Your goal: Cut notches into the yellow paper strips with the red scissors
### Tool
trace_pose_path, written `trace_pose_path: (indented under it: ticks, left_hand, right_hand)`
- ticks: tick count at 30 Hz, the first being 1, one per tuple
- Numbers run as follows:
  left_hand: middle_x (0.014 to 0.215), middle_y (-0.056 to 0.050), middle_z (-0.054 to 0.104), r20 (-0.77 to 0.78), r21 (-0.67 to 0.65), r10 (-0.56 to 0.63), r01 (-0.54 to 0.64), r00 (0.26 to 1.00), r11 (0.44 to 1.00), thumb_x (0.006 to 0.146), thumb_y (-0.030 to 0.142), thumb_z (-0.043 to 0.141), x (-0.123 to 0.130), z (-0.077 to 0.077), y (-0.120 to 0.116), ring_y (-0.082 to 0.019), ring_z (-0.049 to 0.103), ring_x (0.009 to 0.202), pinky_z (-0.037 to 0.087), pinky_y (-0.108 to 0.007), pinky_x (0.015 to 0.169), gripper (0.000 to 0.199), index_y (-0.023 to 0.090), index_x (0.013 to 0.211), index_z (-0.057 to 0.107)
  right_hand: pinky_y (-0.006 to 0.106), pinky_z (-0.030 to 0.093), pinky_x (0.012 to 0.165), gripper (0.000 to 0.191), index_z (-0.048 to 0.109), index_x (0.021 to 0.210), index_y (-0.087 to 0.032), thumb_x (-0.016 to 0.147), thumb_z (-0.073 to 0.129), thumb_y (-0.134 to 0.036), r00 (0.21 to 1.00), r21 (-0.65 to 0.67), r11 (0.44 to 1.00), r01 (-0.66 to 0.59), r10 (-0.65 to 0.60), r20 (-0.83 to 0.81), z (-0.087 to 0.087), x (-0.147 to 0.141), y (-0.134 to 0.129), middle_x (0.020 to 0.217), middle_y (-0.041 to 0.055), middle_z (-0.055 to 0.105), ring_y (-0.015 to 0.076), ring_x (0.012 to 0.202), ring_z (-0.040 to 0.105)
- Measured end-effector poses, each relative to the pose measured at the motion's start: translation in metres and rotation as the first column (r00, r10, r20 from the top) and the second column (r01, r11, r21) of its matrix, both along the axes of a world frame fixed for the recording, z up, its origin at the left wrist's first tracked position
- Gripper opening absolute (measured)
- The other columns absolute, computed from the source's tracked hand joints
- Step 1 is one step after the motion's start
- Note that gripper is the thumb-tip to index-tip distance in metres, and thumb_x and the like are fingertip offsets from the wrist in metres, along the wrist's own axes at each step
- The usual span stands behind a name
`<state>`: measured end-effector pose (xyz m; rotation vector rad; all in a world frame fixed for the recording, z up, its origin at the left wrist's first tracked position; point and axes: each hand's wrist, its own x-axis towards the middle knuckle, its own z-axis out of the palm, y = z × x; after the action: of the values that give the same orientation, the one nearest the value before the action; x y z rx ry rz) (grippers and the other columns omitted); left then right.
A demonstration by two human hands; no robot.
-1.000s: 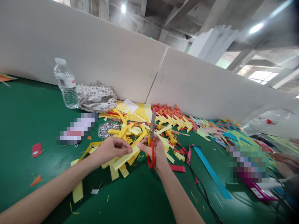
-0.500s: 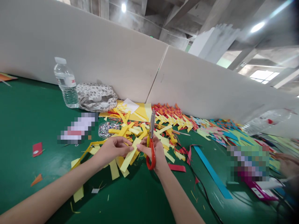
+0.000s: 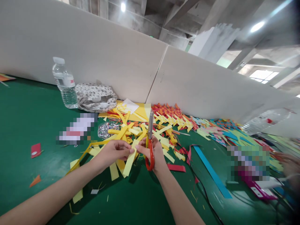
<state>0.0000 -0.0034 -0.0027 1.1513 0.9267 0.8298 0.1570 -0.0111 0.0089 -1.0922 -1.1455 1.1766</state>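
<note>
My left hand (image 3: 118,151) pinches a pale yellow paper strip (image 3: 129,162) that hangs down and slightly left over the green table. Close beside it, my right hand (image 3: 152,150) has its thumb and fingertips at the strip's upper part. Scissors with red and yellow handles (image 3: 150,156) are also held in my right hand, blades pointing up and away. Behind both hands lies a pile of yellow paper strips (image 3: 124,132). Woven yellow paper pieces (image 3: 174,120) and red-orange ones (image 3: 166,109) lie beyond, near the partition.
A water bottle (image 3: 64,82) stands by a patterned cloth pouch (image 3: 95,97). A bag of small beads (image 3: 106,128) lies left of the pile. To the right are a blue strip (image 3: 212,172), a black cable (image 3: 201,184), a magenta device (image 3: 260,189) and another person's blurred hand.
The pale yellow strip now hangs a little more steeply between my hands. The whole view has shifted slightly; both hands keep nearly the same pose.
</note>
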Motion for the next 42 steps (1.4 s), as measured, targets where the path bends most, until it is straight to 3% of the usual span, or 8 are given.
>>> trace_pose_path:
  ticks: [12,18,21,24,28,36,42]
  left_hand:
    - [0.058,0.001,0.059,0.019,-0.050,-0.033,0.034,0.999,0.998,0.060,0.034,0.067,-0.001,-0.001,-0.001,-0.010,0.054,0.054,0.046,-0.021,0.057,0.018,0.018,0.068,0.064]
    - [0.057,0.001,0.059,0.060,-0.047,0.007,-0.005,0.998,0.999,0.060,0.032,0.068,-0.001,-0.001,0.001,-0.008,0.054,0.052,0.046,-0.020,0.055,0.017,0.017,0.066,0.063]
    - [0.063,0.002,0.061,0.134,-0.072,0.165,-0.157,0.977,0.985,0.058,0.030,0.070,-0.001,0.002,0.002,-0.009,0.056,0.057,0.047,-0.019,0.056,0.017,0.018,0.069,0.063]
    - [0.071,0.001,0.063,0.226,-0.098,0.316,-0.301,0.922,0.949,0.057,0.028,0.071,-0.002,0.005,0.004,-0.009,0.058,0.065,0.048,-0.018,0.058,0.019,0.018,0.072,0.063]
    - [0.073,0.001,0.063,0.289,-0.158,0.435,-0.405,0.853,0.900,0.057,0.026,0.072,-0.003,0.009,0.004,-0.010,0.059,0.067,0.050,-0.020,0.064,0.020,0.017,0.072,0.063]
    - [0.071,0.002,0.065,0.355,-0.152,0.447,-0.421,0.821,0.894,0.058,0.026,0.072,-0.004,0.009,0.004,-0.008,0.060,0.061,0.050,-0.018,0.061,0.020,0.017,0.074,0.064]
    - [0.067,0.001,0.066,0.374,-0.163,0.424,-0.392,0.825,0.906,0.058,0.025,0.072,-0.003,0.010,0.005,-0.008,0.061,0.058,0.050,-0.017,0.058,0.019,0.016,0.073,0.064]
  right_hand:
    - [0.027,0.046,0.056,0.043,0.040,0.074,-0.022,0.048,0.075,-0.019,0.999,0.008,1.000,-0.025,0.026,-0.020,-0.004,0.001,0.001,0.061,-0.0065,0.054,0.0121,0.058,0.056]
    - [0.025,0.042,0.052,0.036,0.040,0.075,-0.023,0.056,0.070,-0.027,0.990,0.094,0.994,0.046,-0.058,0.129,-0.005,-0.001,-0.001,0.063,-0.0062,0.052,0.0105,0.052,0.051]
    - [0.024,0.039,0.051,0.034,0.041,0.080,-0.022,0.060,0.067,-0.029,0.920,0.143,0.986,0.089,-0.136,0.368,-0.005,-0.002,-0.007,0.067,-0.0046,0.052,0.0097,0.051,0.047]
    - [0.024,0.037,0.052,0.035,0.042,0.087,-0.021,0.061,0.064,-0.032,0.766,0.160,0.984,0.084,-0.167,0.621,-0.006,-0.002,-0.013,0.068,-0.0036,0.052,0.0118,0.055,0.047]
    - [0.024,0.035,0.052,0.039,0.040,0.091,-0.020,0.062,0.062,-0.033,0.626,0.153,0.987,0.045,-0.147,0.765,-0.009,-0.004,-0.018,0.073,-0.0015,0.052,0.0148,0.063,0.050]
    - [0.024,0.035,0.053,0.041,0.039,0.091,-0.020,0.061,0.062,-0.035,0.536,0.162,0.987,-0.006,-0.134,0.834,-0.006,-0.009,-0.021,0.076,0.0008,0.053,0.0165,0.065,0.050]
    - [0.022,0.032,0.049,0.038,0.038,0.087,-0.020,0.062,0.062,-0.036,0.510,0.183,0.983,-0.016,-0.149,0.847,-0.007,-0.008,-0.020,0.069,-0.0016,0.051,0.0142,0.058,0.047]
